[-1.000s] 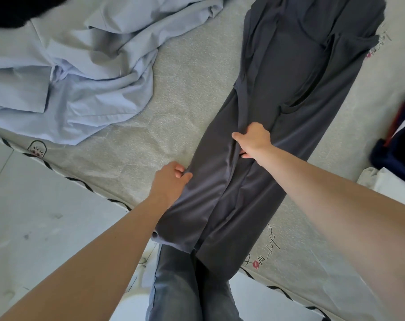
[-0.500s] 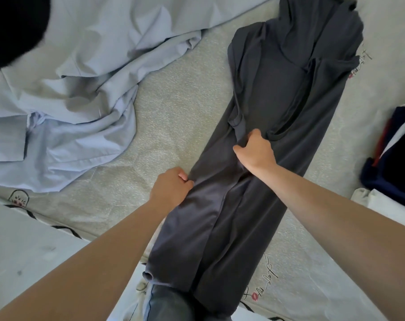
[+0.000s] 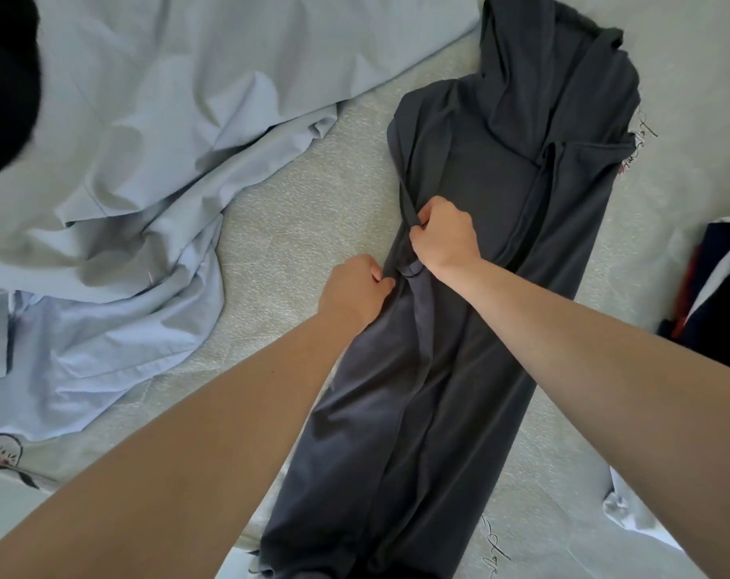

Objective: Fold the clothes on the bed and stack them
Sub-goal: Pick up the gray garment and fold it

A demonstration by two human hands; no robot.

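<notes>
Looking down over the bed (image 3: 296, 227), I see its pale quilted cover carrying everything, so I start there and work down in size. A big light blue garment (image 3: 154, 169) sprawls crumpled across the left and top, not folded at all, and I judge it is waiting its turn. Right of centre lies the dark grey garment (image 3: 471, 369), stretched in a long narrow strip from the near edge of the bed toward the far side; both long sides look turned in toward the middle, so I reckon the lengthwise folds are done and the crosswise folds are what remains. Its far end is bunched and rumpled, with loose flaps overlapping, while the near half lies smoother with a few long creases. At the right edge I see a small pile of dark blue, red and white cloth (image 3: 714, 286); I cannot tell whether it is folded, or whether a stack has begun there.

My left hand (image 3: 354, 290) is curled at the strip's left edge, fingers pinching the fabric there. My right hand (image 3: 442, 236) sits just beyond it, fist closed around a gathered ridge of the same grey cloth near mid-length. By my estimate the task is early.
</notes>
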